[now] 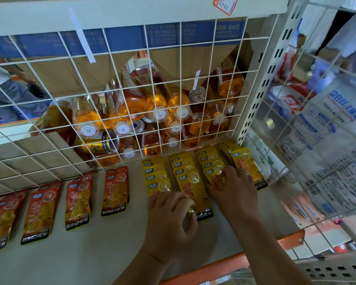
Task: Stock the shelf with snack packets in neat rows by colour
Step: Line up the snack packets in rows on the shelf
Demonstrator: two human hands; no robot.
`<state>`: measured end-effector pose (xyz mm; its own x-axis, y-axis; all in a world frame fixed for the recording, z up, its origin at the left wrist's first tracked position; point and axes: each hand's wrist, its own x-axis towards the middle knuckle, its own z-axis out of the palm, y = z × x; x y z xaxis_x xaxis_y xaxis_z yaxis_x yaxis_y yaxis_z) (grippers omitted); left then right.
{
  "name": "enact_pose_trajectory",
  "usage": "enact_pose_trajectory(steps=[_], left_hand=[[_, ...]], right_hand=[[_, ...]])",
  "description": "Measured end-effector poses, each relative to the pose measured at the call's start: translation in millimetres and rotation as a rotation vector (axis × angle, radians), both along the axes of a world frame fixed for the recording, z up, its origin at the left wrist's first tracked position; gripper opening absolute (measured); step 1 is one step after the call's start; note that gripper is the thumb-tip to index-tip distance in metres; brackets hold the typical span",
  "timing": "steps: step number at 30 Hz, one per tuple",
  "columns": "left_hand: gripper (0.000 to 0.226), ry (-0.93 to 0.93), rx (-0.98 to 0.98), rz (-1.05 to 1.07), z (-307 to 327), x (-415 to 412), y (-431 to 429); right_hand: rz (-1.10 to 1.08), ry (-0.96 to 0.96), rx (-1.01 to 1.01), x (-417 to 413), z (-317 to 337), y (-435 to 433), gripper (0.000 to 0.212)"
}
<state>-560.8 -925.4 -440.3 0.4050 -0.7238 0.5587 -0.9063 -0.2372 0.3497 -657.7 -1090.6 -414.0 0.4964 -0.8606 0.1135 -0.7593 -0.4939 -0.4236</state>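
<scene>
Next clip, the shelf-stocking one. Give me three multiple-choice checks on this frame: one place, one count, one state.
1. Where do the yellow packets lie relative to the orange packets? A left; B right; C on top.
2. How many rows of yellow packets? A two; B four; C seven.
3. The left hand is: A flat and empty; B curled on a yellow packet; C holding an orange packet.

Answers: 1 B, they fill the right end of the shelf. 2 B, four rows run front to back. 3 B, yellow foil shows under its curled fingers.
</scene>
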Motion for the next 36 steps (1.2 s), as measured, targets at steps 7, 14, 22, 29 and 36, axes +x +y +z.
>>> enact_pose_trajectory(steps=[7, 14, 22, 29, 36], left_hand=[[0.017, 0.001, -0.001, 0.003, 1, -1, 0], [0.017, -0.007, -0.004, 0.001, 1, -1, 0], [0.018, -0.004, 0.002, -0.003, 1, -1, 0], [0.016, 0.004, -0.003, 0.002, -1, -2, 1], [0.018, -0.021, 0.000, 0.015, -4, -1, 0]], right_hand=[[0.012, 0.006, 0.008, -9, 5, -2, 0.054], [-0.006, -0.007, 0.039, -11, 5, -2, 0.052], [-0.015, -0.019, 0.037, -15, 0, -2, 0.042], [-0.019, -0.007, 0.072, -17, 4, -2, 0.053], [-0.018, -0.066, 0.113, -25, 9, -6, 0.056]])
